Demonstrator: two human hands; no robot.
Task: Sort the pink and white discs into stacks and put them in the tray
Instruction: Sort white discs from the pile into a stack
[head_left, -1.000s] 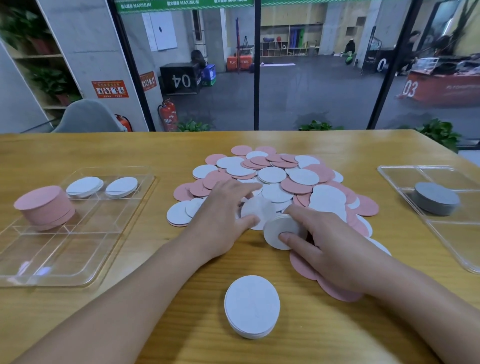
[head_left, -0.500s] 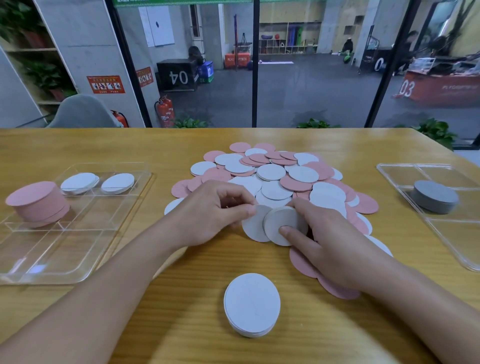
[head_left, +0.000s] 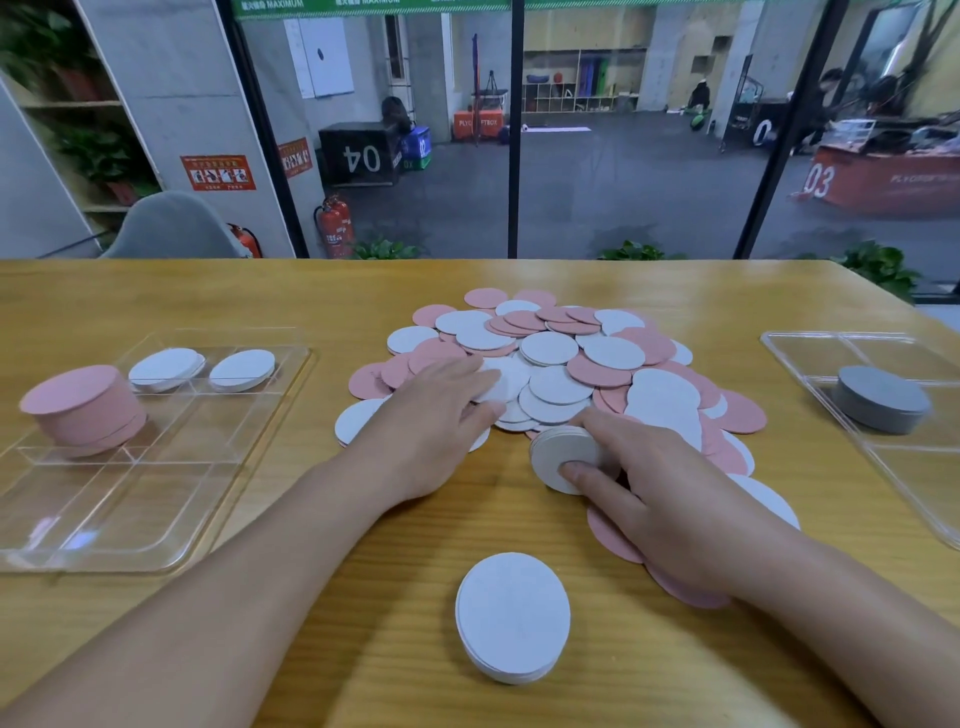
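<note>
Head view: right hand (head_left: 670, 499) pinching a small white stack (head_left: 563, 457) at the near edge of the mixed disc pile (head_left: 582, 364), left hand (head_left: 441, 421) flat-fingered on white discs to feed it, divided tray (head_left: 171, 467) far left awaiting stacks.

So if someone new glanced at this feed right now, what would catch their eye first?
Most likely the big loose heap of pink and white flat discs spread across the middle of the wooden table, with both hands in it: the left hand flat on the discs, the right hand gripping a small stack of white discs. Next, the tall pink disc stack in the clear plastic tray at left.
</note>
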